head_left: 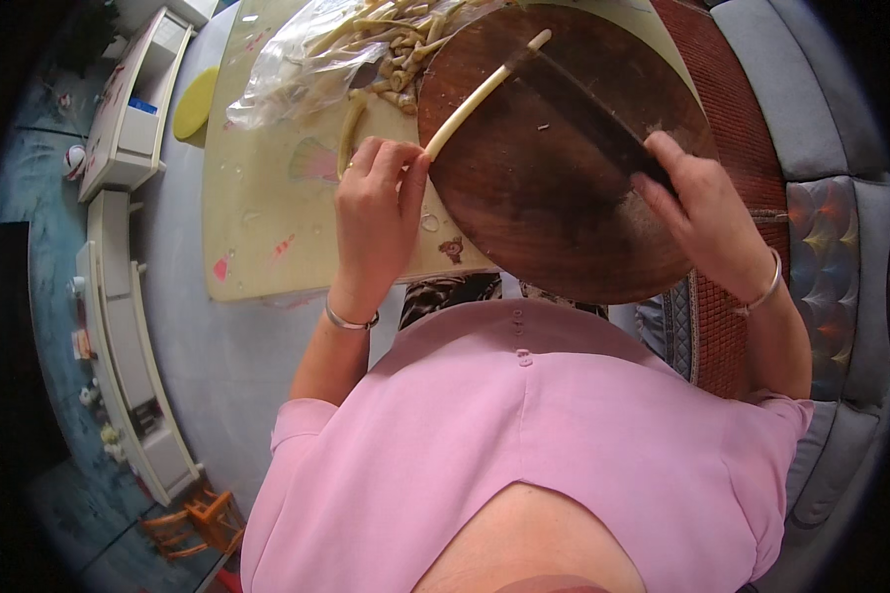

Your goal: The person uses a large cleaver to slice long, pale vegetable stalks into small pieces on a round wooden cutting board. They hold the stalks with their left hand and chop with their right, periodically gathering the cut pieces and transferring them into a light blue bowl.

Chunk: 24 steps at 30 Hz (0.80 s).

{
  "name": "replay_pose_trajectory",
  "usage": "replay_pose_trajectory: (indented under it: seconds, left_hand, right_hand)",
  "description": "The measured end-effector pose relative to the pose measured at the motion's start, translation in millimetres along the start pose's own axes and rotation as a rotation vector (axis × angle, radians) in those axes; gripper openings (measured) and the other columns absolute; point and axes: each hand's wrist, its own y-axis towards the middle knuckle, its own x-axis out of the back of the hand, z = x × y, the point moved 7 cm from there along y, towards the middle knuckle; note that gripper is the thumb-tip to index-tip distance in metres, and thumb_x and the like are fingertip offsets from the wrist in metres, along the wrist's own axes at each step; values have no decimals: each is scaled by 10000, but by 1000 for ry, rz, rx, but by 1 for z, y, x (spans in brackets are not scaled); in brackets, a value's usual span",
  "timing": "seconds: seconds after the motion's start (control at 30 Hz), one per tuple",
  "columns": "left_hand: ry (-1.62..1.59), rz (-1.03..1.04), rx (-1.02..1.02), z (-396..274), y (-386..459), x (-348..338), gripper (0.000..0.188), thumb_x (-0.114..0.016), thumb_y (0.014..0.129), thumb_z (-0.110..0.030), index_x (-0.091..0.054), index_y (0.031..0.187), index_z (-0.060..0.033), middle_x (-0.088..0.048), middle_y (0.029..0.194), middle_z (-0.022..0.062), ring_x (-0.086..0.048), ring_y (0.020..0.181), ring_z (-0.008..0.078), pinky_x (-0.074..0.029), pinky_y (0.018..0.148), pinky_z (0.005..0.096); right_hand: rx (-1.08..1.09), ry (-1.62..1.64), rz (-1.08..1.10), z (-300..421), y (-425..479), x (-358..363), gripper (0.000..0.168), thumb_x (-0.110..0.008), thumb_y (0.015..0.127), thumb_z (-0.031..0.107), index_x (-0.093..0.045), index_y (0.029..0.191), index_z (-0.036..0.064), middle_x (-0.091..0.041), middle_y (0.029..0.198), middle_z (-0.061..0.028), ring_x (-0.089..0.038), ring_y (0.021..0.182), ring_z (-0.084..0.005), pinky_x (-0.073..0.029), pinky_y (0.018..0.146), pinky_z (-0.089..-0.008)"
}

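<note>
Between the fingertips of my left hand [380, 204] is the near end of a long, pale vegetable stalk [469, 108]. The stalk slants up and away over a round, dark wooden cutting board [556, 222]. My right hand [686, 185] grips a dark, broad-bladed knife [589, 107], blurred along part of its blade. The knife's far end meets or lies over the stalk near its far tip; whether it cuts in cannot be told. A curved stalk piece [352, 132] lies on the table just beyond my left hand.
A clear plastic bag [297, 70] and a heap of cut stalk pieces [408, 55] lie beyond the board's left side on the patterned table cover [267, 200]. The board reaches the table's near edge. A grey sofa [790, 96] stands at right, a yellow-topped stool [196, 106] at left.
</note>
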Motion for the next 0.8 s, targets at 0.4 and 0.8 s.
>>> replay_pose_trajectory:
  seconds: [0.4, 0.8]
  left_hand:
    - [-8, -29, -3, 3, 0, -2, 111, -667, 895, -3, -635, 988, -57, -612, 906, 118, -633, 738, 319, -498, 625, 416]
    - [1, -33, -3, 6, 2, -1, 92, -672, 911, -38, -629, 992, -41, -613, 890, 123, -638, 728, 303, -503, 631, 406]
  right_hand:
    - [168, 3, 138, 37, -5, -18, 156, -621, 929, 97, -519, 1014, 16, -628, 808, -244, -638, 799, -444, -513, 674, -494]
    - [162, 67, 197, 40, -2, -29, 146, -625, 934, 66, -516, 1018, 15, -592, 829, -252, -608, 806, -458, -481, 674, -466]
